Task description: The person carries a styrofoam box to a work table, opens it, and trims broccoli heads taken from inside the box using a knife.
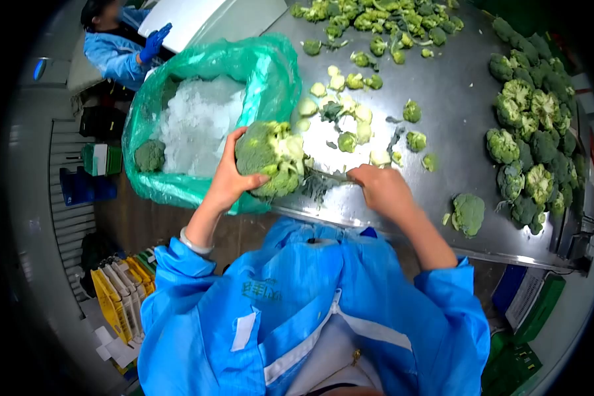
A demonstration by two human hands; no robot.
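My left hand (pixel 226 177) is wrapped round a large broccoli head (pixel 265 158), its cut stem side turned to the right. My right hand (pixel 381 187) is closed on a knife (pixel 333 176), whose thin blade points left toward the broccoli; the handle is hidden in my fist. Whether the blade touches the stem I cannot tell. Just beyond my left hand stands a container lined with a green plastic bag (pixel 274 72), holding crushed ice (pixel 201 119) and one broccoli head (pixel 150 156). Cut stem pieces (pixel 363 113) and leaf scraps lie on the metal table (pixel 442 79) beyond the knife.
Broccoli heads are piled (pixel 541 142) along the table's right side. A single head (pixel 468 214) sits near the front edge. More trimmings (pixel 376 23) cover the far end. A co-worker's blue-gloved hand (pixel 154 43) is at the upper left. Yellow crates (pixel 112 303) stand lower left.
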